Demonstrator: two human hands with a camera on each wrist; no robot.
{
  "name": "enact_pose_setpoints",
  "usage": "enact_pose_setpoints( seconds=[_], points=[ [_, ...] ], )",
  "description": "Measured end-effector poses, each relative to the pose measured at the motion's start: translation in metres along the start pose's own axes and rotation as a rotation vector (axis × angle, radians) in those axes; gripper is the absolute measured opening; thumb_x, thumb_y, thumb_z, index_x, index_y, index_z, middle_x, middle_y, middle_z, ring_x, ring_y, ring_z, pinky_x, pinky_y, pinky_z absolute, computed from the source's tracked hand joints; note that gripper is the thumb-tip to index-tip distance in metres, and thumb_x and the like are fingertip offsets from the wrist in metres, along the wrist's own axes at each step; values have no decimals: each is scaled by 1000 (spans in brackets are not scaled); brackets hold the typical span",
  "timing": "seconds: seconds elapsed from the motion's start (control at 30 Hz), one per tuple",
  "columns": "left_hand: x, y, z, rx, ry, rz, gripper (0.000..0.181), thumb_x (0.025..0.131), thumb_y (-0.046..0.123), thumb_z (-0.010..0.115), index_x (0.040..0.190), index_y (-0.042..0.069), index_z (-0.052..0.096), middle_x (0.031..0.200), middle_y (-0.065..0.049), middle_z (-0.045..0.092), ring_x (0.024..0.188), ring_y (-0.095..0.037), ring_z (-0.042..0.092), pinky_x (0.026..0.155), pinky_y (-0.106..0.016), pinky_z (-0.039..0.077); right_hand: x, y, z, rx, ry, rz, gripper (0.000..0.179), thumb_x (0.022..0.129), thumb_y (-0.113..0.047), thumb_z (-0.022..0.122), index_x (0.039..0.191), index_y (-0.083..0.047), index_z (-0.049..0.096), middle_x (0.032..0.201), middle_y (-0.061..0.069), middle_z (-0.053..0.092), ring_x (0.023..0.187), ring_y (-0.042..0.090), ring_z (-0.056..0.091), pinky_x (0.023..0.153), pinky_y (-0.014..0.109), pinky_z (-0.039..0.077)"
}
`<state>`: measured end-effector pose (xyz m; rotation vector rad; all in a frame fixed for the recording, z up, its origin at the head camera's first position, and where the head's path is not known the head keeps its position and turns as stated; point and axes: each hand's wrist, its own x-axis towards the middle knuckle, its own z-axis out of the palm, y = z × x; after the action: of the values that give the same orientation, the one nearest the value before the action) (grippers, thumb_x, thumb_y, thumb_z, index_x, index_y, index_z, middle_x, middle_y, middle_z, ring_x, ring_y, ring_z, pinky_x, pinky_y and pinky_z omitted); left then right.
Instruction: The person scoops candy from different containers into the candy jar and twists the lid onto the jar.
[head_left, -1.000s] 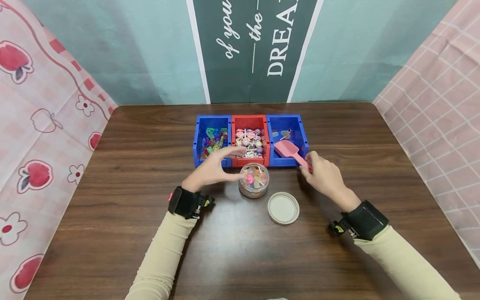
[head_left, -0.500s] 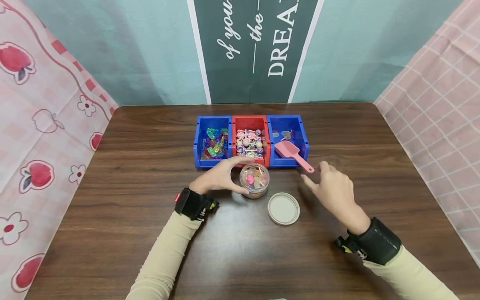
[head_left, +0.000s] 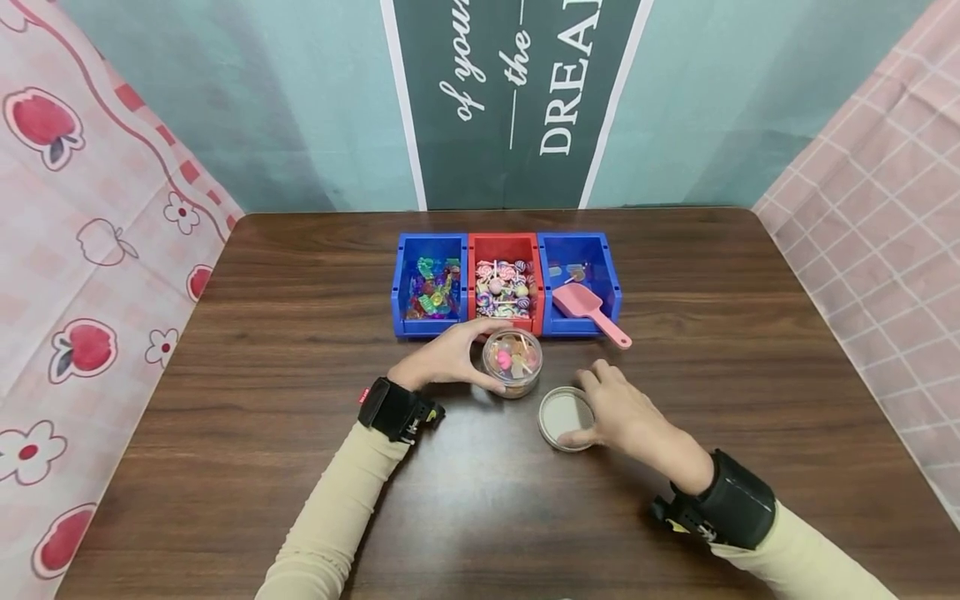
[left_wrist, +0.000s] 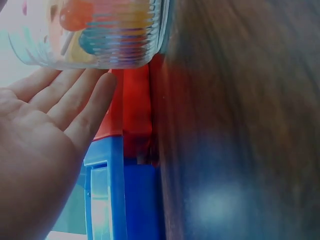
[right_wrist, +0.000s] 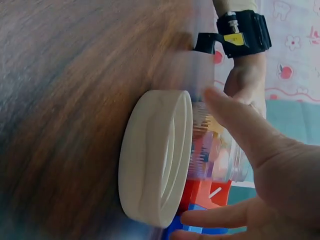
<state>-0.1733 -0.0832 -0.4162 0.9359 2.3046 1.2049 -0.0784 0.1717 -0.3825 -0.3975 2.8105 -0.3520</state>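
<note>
A clear ribbed jar point(head_left: 517, 385) holding small colourful candy-like pieces stands upright before the bins. My left hand point(head_left: 442, 358) holds it from the left, thumb at the near side and fingers at the far side; the left wrist view shows the fingers point(left_wrist: 82, 107) fairly straight against its wall. Right of the jar lies a round off-white lid point(head_left: 561, 415), hollow side up. Over the lid's right edge, my right hand point(head_left: 626, 417) spreads thumb and fingers apart. In the right wrist view the thumb point(right_wrist: 235, 117) appears clear of the lid's rim.
Three joined bins stand behind: a blue bin point(head_left: 431, 327) with translucent coloured pieces, a red bin point(head_left: 504, 242) with lollipop-like pieces, another blue bin point(head_left: 581, 250) with a few pieces. A pink scoop point(head_left: 579, 302) rests in the right bin, its handle over the front edge.
My right hand has let go of the scoop's handle and moved down and left to the lid. My left hand has closed in around the jar.
</note>
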Motion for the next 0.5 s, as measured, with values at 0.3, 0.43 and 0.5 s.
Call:
enact_pose_setpoints(
  seconds=[0.3, 0.43, 0.5],
  points=[
    [0, 1, 0, -25, -9, -33, 82, 69, 21, 87, 139, 7, 47, 135, -11, 56, 123, -25, 53, 106, -38, 48, 3, -4, 5, -39, -47, -43, 97, 49, -46, 93, 125, 0, 54, 108, 15, 53, 97, 29, 52, 73, 47, 54],
    [0, 2, -1, -42, -10, -49, 81, 69, 21, 87, 138, 8, 47, 135, -10, 56, 123, -25, 53, 106, -38, 48, 4, -5, 6, -29, -70, -39, 94, 51, -41, 94, 127, -2, 53, 108, 14, 52, 96, 28, 51, 71, 44, 54],
    [0, 2, 0, -41, -7, -55, 81, 68, 22, 87, 138, 9, 48, 134, -10, 56, 123, -24, 54, 106, -38, 48, 5, -6, 6, -25, -93, -37, 93, 52, -40, 94, 128, -4, 53, 108, 14, 51, 97, 27, 50, 71, 43, 53]
  ],
)
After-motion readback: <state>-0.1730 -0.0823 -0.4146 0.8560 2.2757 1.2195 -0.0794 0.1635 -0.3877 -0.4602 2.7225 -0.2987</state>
